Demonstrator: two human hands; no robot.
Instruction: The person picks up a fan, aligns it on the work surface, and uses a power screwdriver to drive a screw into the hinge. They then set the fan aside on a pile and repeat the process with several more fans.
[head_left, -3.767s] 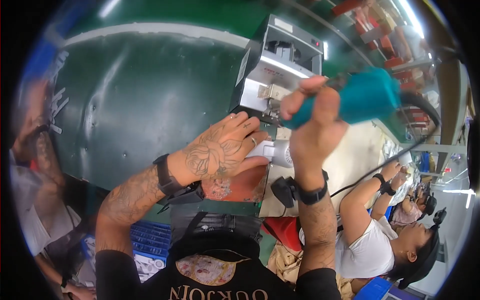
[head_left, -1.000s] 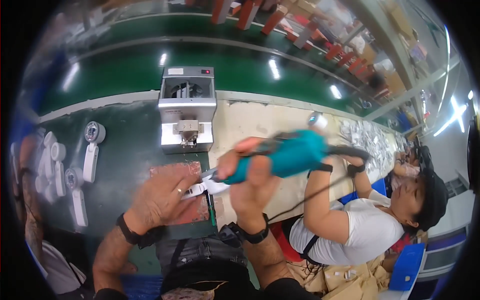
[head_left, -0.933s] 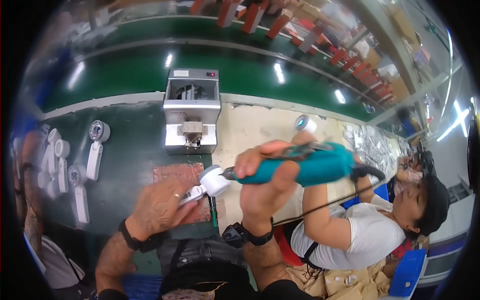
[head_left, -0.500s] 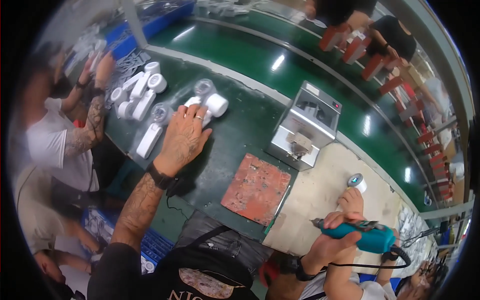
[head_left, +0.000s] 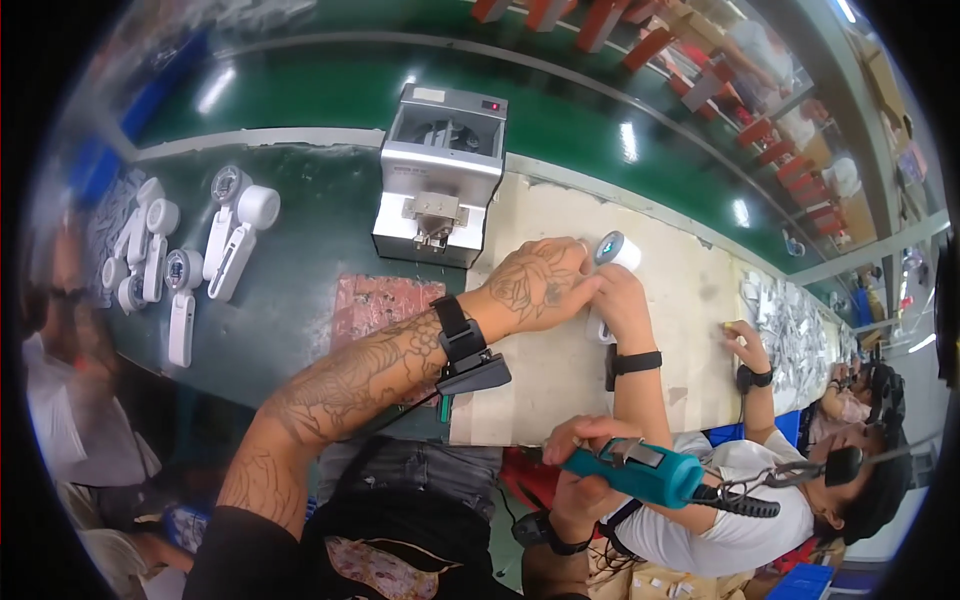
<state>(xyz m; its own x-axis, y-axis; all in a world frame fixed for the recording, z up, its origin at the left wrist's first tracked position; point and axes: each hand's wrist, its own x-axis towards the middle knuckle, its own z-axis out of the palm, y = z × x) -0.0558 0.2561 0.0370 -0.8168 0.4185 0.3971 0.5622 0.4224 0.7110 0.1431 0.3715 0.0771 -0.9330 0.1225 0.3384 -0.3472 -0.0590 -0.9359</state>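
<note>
My left hand (head_left: 535, 285), its tattooed forearm crossing the bench, is closed at the neck of a white handheld fan (head_left: 618, 248) with a small lit display. A co-worker's hand (head_left: 625, 305) is at the same fan, right against mine. Between the two hands most of the fan's body is hidden; a bit of its white handle shows below. Low in front of me, my right hand (head_left: 575, 480) grips a teal electric screwdriver (head_left: 645, 472), which hangs from a coiled cord and points left.
A silver machine (head_left: 440, 180) stands at the bench's back. Left of it lie several white fans (head_left: 232, 255) on the dark green top. A worn red pad (head_left: 375, 305) lies before the machine. On the right is a heap of grey parts (head_left: 785, 330); the co-worker's other hand (head_left: 745, 345) is nearby.
My left hand has left the white fans on the left and moved right to the fan at the co-worker's hand. The view has swung right. My right hand still holds the screwdriver.
</note>
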